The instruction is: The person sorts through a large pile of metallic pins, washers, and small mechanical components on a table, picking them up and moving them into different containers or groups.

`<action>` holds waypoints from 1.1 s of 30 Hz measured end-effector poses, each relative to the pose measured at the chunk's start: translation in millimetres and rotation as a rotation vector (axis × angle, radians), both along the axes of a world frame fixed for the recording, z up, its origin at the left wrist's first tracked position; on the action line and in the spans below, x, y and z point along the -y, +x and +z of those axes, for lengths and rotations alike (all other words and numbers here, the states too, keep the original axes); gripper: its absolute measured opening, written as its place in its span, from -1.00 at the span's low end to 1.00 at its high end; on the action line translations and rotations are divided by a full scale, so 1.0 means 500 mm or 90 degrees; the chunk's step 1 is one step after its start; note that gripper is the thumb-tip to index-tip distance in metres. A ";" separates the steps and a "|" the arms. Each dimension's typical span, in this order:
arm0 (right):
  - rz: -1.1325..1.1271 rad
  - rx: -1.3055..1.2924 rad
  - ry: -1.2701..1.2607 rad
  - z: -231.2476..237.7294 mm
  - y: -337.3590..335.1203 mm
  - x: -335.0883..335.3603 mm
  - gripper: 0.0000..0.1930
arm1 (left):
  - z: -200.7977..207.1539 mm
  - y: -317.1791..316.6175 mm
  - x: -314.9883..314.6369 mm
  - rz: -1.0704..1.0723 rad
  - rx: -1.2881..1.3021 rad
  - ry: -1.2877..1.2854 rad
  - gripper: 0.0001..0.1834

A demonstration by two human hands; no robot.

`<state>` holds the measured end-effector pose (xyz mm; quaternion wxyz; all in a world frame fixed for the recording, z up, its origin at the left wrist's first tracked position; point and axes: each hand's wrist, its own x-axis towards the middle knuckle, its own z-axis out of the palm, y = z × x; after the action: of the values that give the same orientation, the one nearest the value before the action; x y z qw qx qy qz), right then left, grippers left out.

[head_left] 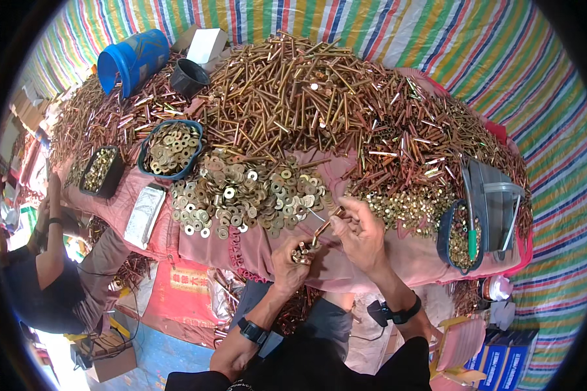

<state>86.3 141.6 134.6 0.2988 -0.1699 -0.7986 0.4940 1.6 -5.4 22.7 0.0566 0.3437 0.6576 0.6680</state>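
My left hand (288, 268) is closed round several brass-coloured bolts (302, 253), their nut ends showing at the fingers. Close beside it, my right hand (361, 238) pinches a coppery bolt (336, 213) between thumb and fingers. Between the two hands slants another coppery bolt (320, 231); which hand bears it I cannot tell. Just left of the hands lies a spread of flat washers (241, 189), and a pile of small brass nuts (404, 212) lies to the right.
A big heap of metal rods and sleeves (293, 91) covers the table's far side. Nearby stand a tub of washers (171, 148), a tub of nuts (460, 238), a black tray (100, 171), a grey scoop-like container (492, 202) and a blue bucket (132, 63). Another person (45, 280) sits at left.
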 end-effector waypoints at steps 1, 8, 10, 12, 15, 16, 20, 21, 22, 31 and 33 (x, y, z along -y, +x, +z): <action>0.002 0.012 0.041 0.003 0.002 0.000 -0.69 | 0.002 0.000 0.000 0.001 -0.004 0.002 -0.68; 0.000 0.111 -0.069 0.003 0.074 -0.016 -0.85 | 0.010 0.000 0.002 0.003 0.002 -0.028 -0.69; -0.008 0.137 -0.078 -0.018 0.092 -0.006 -0.85 | 0.008 0.001 0.001 0.015 -0.004 -0.030 -0.71; 0.013 0.156 -0.111 -0.044 0.108 0.015 -0.78 | 0.004 0.003 -0.002 0.017 0.002 -0.017 -0.68; 0.021 0.264 -0.192 -0.087 0.102 0.056 -0.66 | -0.002 0.005 0.001 0.001 0.022 -0.007 -0.62; 0.034 0.247 -0.165 -0.093 0.103 0.063 -0.64 | -0.004 0.003 0.002 -0.008 0.028 -0.004 -0.59; 0.031 0.245 -0.161 -0.090 0.102 0.064 -0.46 | -0.008 -0.003 0.009 -0.034 0.052 -0.009 -0.73; 0.015 0.228 -0.187 -0.082 0.104 0.059 -0.44 | -0.008 -0.002 0.008 -0.029 0.049 -0.008 -0.73; -0.018 0.240 -0.217 -0.075 0.102 0.054 -0.41 | -0.009 0.000 0.006 -0.027 0.043 -0.010 -0.73; -0.024 -0.125 -0.190 -0.052 0.005 0.050 -0.23 | -0.008 0.001 0.006 -0.025 0.054 -0.044 -0.73; -0.015 -0.049 -0.128 -0.049 -0.007 0.051 -0.25 | -0.006 0.000 0.006 -0.026 0.050 -0.030 -0.72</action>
<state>83.0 116.1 110.1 0.3162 -0.1891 -0.7311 0.5742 1.6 -8.4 19.7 0.1039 0.3287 0.6634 0.6641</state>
